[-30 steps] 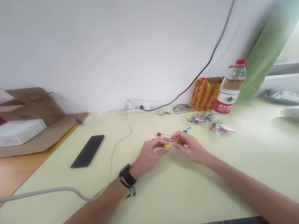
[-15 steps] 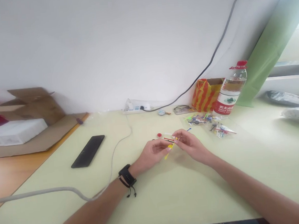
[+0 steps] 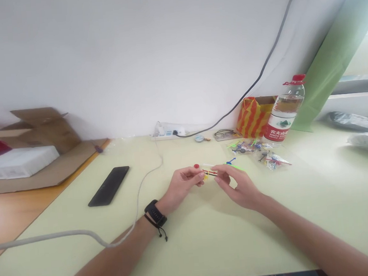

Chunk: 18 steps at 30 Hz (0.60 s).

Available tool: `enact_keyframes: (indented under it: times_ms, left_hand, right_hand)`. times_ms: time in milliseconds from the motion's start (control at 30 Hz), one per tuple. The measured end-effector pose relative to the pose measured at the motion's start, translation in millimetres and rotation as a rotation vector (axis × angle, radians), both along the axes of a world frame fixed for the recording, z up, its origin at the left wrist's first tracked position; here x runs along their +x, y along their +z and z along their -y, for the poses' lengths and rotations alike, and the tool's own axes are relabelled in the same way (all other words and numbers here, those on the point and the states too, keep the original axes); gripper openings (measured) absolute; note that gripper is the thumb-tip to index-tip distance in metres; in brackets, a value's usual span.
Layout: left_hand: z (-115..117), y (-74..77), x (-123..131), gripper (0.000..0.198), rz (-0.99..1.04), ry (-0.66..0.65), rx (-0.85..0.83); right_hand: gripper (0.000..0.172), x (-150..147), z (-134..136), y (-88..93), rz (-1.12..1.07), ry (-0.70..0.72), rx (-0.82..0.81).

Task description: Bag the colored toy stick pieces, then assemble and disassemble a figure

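Observation:
In the middle of the table my left hand (image 3: 185,184) pinches a small yellow plastic piece (image 3: 205,177) between thumb and fingers; most of it is hidden. Just right of it is my right hand (image 3: 240,186), its thumb and index finger apart with nothing visible between them. Thin red (image 3: 209,171) and black sticks (image 3: 211,175) show in the gap between the hands. A small red round part (image 3: 196,166) lies behind my left fingers. A blue arrow-like part (image 3: 232,161) and a green part (image 3: 237,167) lie behind my right hand.
Clear bags of small coloured parts (image 3: 273,160) lie at right, before a water bottle (image 3: 282,113) and a red-yellow bag (image 3: 249,118). A black phone-like slab (image 3: 109,186) and a grey cable (image 3: 138,201) are left. A power strip (image 3: 167,133) sits by the wall.
My right fingers have come off the yellow piece and moved slightly right and apart. The yellow piece is now tucked into my left fingers. The blue and green parts show more.

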State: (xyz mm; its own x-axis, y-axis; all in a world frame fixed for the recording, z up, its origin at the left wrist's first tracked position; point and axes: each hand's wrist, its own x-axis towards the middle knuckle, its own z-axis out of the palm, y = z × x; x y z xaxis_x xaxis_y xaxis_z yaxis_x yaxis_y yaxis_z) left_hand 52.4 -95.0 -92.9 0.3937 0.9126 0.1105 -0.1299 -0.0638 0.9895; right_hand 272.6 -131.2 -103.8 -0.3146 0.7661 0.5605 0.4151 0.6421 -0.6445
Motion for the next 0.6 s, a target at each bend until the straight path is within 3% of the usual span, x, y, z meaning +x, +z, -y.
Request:
enact_keyframes:
  times_ms: [133,233,300,367,433,533,600]
  left_hand:
    - [0,-0.9,0,0.031,-0.015,0.039,-0.028]
    - [-1,-2.6,0,0.031,-0.015,0.056,-0.033]
    - [-2,-4.1,0,0.03,-0.013,0.057,-0.029]
    - [-2,-5.5,0,0.029,-0.008,0.053,-0.028]
    - [-3,-6.5,-1,0.028,0.005,0.045,-0.038]
    - [-3,-7.5,0,0.028,0.033,0.013,-0.067]
    - [-2,-7.5,0,0.029,0.054,-0.009,-0.081]
  right_hand:
    - [0.046,-5,3,4.2,-0.175,0.036,-0.121]
    - [0.029,-5,4,12.5,-0.203,0.138,-0.236]
    - [0.052,-4,5,17.0,-0.125,0.23,-0.285]
    - [0.059,-4,5,18.2,-0.052,0.263,-0.299]
    - [0.05,-5,5,15.3,-0.037,0.202,-0.276]
    - [0.023,-8,2,6.4,-0.101,0.098,-0.238]
    - [0.032,-8,0,0.7,-0.13,0.078,-0.219]
